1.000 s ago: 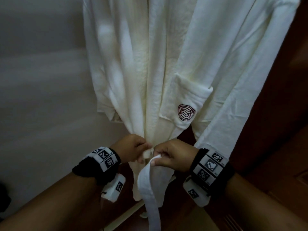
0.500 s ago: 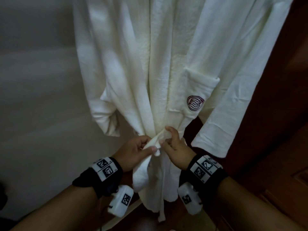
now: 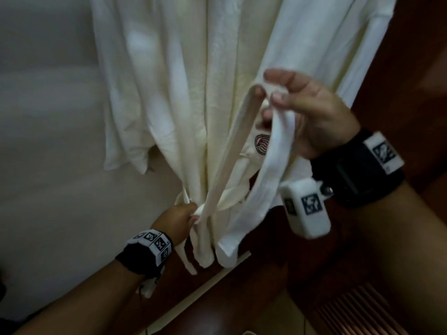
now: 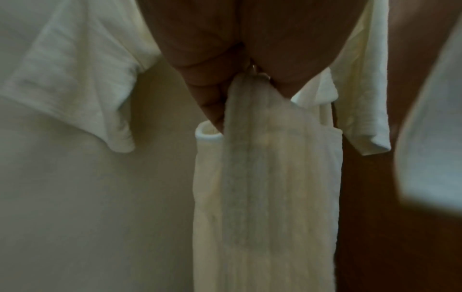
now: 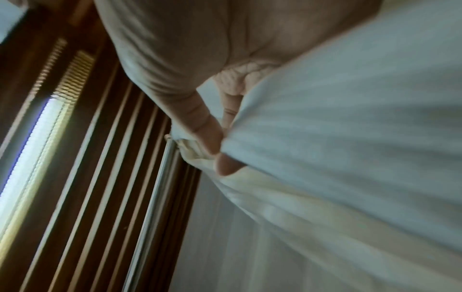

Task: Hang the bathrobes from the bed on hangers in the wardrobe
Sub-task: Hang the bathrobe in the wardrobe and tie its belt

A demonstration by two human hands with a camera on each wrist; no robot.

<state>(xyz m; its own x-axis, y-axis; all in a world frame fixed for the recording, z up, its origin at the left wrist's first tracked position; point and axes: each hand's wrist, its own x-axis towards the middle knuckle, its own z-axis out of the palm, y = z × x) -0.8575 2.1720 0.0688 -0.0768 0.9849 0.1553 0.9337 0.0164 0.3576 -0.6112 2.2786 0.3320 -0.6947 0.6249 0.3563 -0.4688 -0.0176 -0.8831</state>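
The white cotton bathrobe (image 3: pixel 217 81) hangs vertically in front of a pale wall (image 3: pixel 48 165), its upper end out of frame in the head view. A short sleeve hem (image 3: pixel 125 160) hangs on the left side. A breast pocket carries a dark red embroidered wave emblem (image 3: pixel 262 144), partly covered by the belt. The robe body is gathered tight at waist level.

The white fabric belt (image 3: pixel 273 170) runs from the gathered waist upward as a loop and falls again as a flat band, ending near the robe's lower hem.

The left hand (image 3: pixel 177 220) is at the waist gather, fingers curled round the belt where it crosses the robe. In the left wrist view the left hand (image 4: pixel 225 59) pinches a folded strip of the belt (image 4: pixel 262 158), which hangs straight down below the fingers (image 4: pixel 212 106).

The right hand (image 3: pixel 312 112) is raised above and to the right of the left hand, well apart from it. Its thumb and fingers pinch the top of the belt loop, holding it up in front of the pocket. In the right wrist view the thumb and a fingertip (image 5: pixel 226 166) close on the white cloth (image 5: pixel 350 138).

Both wrists carry black straps with white marker blocks (image 3: pixel 304 206). Dark brown wooden wardrobe panelling (image 3: pixel 411 68) lies right of the robe. The right wrist view shows a slatted wooden panel (image 5: pixel 100 158) and a metal rod (image 5: pixel 160 187) beside the cloth.
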